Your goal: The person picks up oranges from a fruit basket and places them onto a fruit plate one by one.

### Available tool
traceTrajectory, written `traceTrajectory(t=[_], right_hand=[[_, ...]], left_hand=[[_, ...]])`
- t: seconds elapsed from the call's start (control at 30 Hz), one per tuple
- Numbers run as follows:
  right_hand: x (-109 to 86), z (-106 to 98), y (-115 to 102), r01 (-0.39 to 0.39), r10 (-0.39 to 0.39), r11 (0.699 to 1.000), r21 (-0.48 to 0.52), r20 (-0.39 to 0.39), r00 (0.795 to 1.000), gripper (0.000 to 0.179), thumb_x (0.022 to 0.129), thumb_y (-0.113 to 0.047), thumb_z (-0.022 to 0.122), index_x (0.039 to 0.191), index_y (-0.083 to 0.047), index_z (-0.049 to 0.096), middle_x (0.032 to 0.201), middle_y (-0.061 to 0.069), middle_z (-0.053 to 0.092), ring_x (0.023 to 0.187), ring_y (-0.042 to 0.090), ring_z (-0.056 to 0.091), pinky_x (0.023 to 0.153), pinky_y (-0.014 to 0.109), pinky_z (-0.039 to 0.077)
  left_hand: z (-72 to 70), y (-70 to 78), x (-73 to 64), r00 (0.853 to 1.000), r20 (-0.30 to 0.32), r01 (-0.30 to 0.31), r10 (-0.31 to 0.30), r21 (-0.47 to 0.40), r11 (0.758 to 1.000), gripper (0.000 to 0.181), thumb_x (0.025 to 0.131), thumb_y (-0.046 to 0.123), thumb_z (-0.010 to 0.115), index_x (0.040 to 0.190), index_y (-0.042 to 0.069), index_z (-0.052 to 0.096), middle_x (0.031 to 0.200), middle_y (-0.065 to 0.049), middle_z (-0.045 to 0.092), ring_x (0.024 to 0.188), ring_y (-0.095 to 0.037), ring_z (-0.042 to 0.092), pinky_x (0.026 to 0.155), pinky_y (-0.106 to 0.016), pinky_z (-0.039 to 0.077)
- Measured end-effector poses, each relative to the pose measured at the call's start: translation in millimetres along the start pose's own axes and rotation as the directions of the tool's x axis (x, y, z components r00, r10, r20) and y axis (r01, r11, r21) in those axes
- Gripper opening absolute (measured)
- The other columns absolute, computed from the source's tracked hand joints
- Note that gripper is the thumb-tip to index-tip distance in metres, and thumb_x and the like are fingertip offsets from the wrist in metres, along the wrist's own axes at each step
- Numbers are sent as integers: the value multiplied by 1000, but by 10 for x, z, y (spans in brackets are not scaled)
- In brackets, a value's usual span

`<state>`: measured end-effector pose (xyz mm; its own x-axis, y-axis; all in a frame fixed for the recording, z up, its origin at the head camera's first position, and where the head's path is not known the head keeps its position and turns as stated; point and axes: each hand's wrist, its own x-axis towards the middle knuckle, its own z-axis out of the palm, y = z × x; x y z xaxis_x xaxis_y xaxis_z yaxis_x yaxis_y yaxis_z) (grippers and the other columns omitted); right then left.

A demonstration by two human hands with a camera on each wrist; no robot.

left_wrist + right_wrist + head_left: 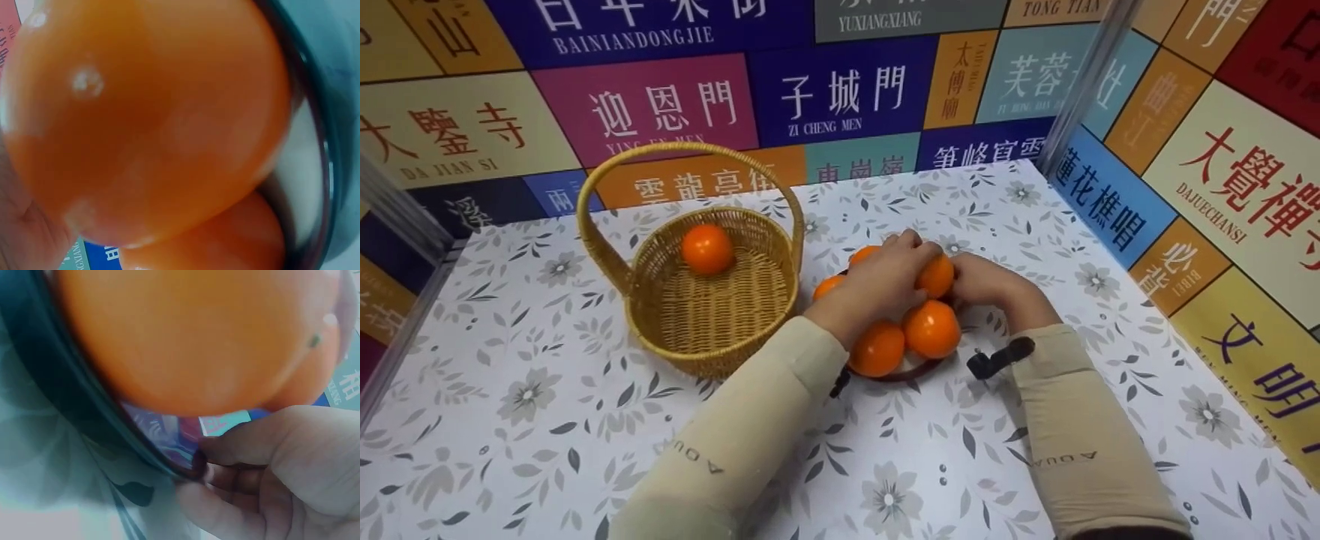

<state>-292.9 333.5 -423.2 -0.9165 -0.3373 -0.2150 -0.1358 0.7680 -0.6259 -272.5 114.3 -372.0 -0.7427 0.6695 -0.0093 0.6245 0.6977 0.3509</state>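
Several oranges sit together on a dark-rimmed plate, which is mostly hidden under them and my arms. My left hand reaches over the pile, its fingers curled over an orange at the far right. In the left wrist view, a large orange fills most of the picture and hides the fingertips. At the plate's right side, my right hand pinches the rim between thumb and fingers, as the right wrist view shows. A single orange lies inside the wicker basket.
The basket's tall hoop handle rises over its opening, left of the plate. A flower-patterned cloth covers the table. Panels with printed characters stand along the back and both sides.
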Motion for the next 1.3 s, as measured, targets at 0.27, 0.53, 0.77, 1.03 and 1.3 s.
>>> traceTrajectory(t=[0.27, 0.53, 0.77, 1.03, 1.3], right_hand=[[-36, -45, 8, 23, -22, 1000, -20, 45, 999, 19, 96, -15, 62, 111, -12, 73, 102, 5, 71, 92, 23, 61, 91, 38, 49], [-40, -45, 4, 25, -23, 999, -26, 60, 998, 23, 96, -14, 61, 114, -12, 74, 101, 5, 72, 89, 21, 62, 88, 36, 50], [-62, -65, 25, 15, -15, 1000, 0, 72, 997, 23, 95, -15, 62, 115, -11, 74, 101, 5, 72, 89, 20, 62, 88, 35, 50], [-72, -86, 16, -7, 7, 1000, 0, 79, 997, 23, 94, -13, 64, 115, -11, 73, 99, 6, 71, 86, 22, 63, 86, 35, 51], [-57, -77, 16, -26, 25, 1000, 4, 93, 995, 27, 91, -7, 61, 117, -7, 71, 99, 7, 70, 81, 19, 63, 78, 33, 53]], left_hand=[[20, -99, -12, 1000, 3, -10, 10, 15, 1000, 38, 102, 22, 63, 140, 21, 58, 131, -3, 52, 118, -21, 54, 108, -41, 50], [19, -98, -31, 999, -12, -29, 30, 40, 999, 36, 102, 20, 62, 138, 18, 60, 128, -4, 54, 115, -21, 56, 106, -39, 51], [9, -98, -42, 1000, -17, -19, 20, 51, 999, 37, 102, 22, 63, 139, 19, 59, 132, -5, 54, 118, -22, 55, 108, -40, 51], [-41, -119, -103, 998, -54, -37, 41, 71, 997, 36, 100, 21, 66, 136, 17, 60, 131, -6, 56, 117, -22, 57, 108, -38, 50], [-152, -178, -230, 998, -60, 2, 1, 52, 999, 39, 103, 21, 62, 141, 16, 59, 134, -7, 55, 121, -23, 56, 113, -38, 48]])
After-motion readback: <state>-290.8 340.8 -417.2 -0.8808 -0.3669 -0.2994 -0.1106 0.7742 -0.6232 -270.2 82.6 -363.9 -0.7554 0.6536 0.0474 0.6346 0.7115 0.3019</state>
